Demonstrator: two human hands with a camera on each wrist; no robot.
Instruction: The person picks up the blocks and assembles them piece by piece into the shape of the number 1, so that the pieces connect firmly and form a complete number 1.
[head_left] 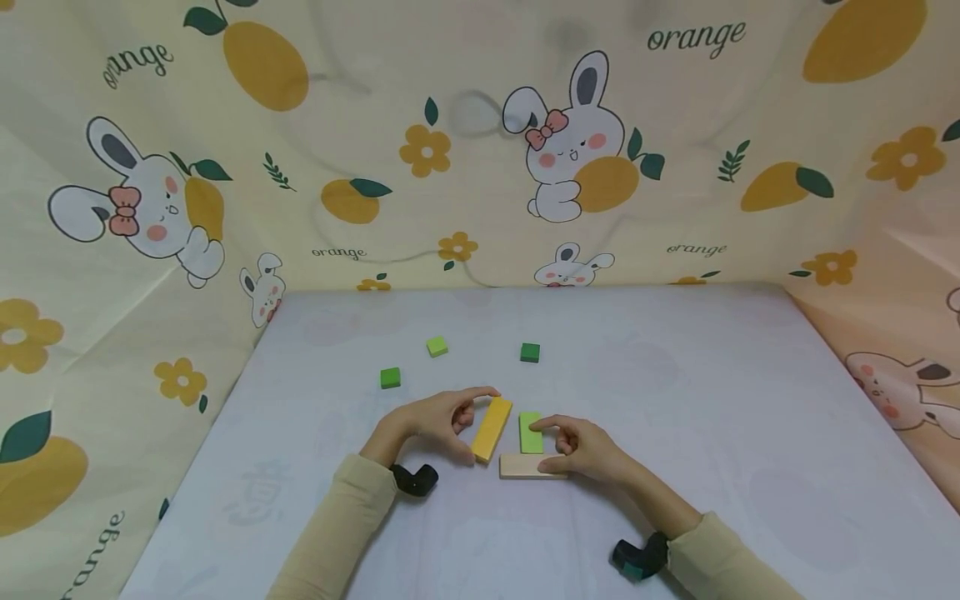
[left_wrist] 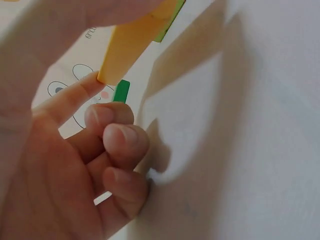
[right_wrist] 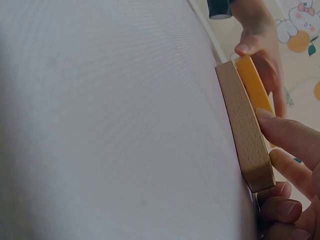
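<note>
Between thumb and index finger, my left hand pinches a long yellow block by its two ends. In the left wrist view the yellow block hangs over its shadow, the other fingers curled below. Just right of it, a light green block stretches away from the far side of a plain wooden block. My right hand has its index fingertip at the light green block and its thumb on the wooden block's right part. The right wrist view shows the wooden block along its near face.
Farther back on the white tabletop lie three small blocks: a green one, a light green one and a dark green one. A printed cloth rises behind and at both sides.
</note>
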